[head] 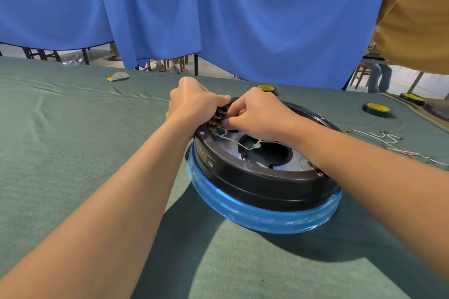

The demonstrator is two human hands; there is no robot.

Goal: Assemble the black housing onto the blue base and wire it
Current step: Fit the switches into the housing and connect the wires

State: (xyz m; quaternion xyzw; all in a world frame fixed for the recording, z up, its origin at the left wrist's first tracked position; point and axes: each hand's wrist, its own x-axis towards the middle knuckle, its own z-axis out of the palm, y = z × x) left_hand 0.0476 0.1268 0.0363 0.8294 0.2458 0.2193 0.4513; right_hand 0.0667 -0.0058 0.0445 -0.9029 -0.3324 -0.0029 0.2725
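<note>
Two bare hands work at the far left rim of the black housing [255, 182], which sits seated on the blue base [267, 218] on a green cloth-covered table [73, 153]. Left hand [194, 102] has its fingers curled over the housing's rim, gripping it, while the right hand [257, 114] pinches the end of a white wire [226, 131] with curled fingertips at a row of brass terminals [215, 124]. Loose wires [388, 139] lie on the cloth to the right, near a tape roll [376, 109].
</note>
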